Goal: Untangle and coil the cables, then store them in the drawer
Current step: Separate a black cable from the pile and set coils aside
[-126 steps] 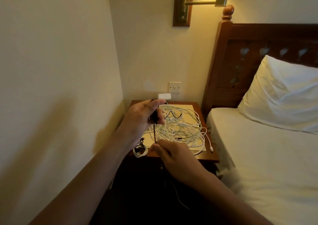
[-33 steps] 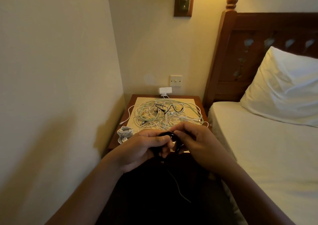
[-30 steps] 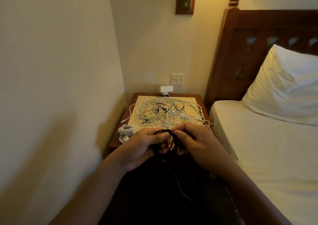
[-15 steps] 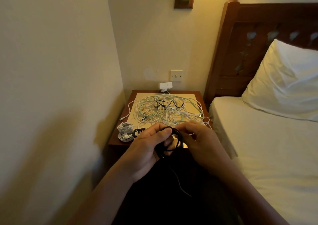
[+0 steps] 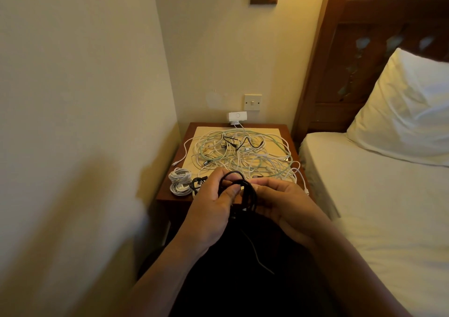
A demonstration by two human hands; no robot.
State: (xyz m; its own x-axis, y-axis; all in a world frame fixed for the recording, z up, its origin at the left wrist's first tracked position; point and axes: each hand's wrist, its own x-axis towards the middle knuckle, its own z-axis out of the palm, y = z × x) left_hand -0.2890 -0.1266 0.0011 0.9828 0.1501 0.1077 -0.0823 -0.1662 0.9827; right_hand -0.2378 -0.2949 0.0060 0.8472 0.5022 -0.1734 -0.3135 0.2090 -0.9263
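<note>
So both hands are up in front of the small reddish-brown wooden nightstand (image 5: 290,136), busy with a thin black cable wound into a loose coil (image 5: 246,191). The left hand (image 5: 211,212) has its thumb and fingers curled round the coil's left side, pinching the loops together. The right hand (image 5: 285,206) grips the other side, fingers bent around the strands. One loose end hangs down below the hands, but it's pretty dim down there, so that trailing bit is hard to follow.

Behind the hands, a big messy tangle of white and pale green cables (image 5: 243,154) sprawls over the cream mat (image 5: 206,132) on the tabletop. At the front left corner sit a neatly coiled white cable bundle (image 5: 179,182) and, just beside it, a small coiled black cable (image 5: 197,183). A white plug-in adapter (image 5: 237,116) sits on the wall right behind the tabletop.
</note>
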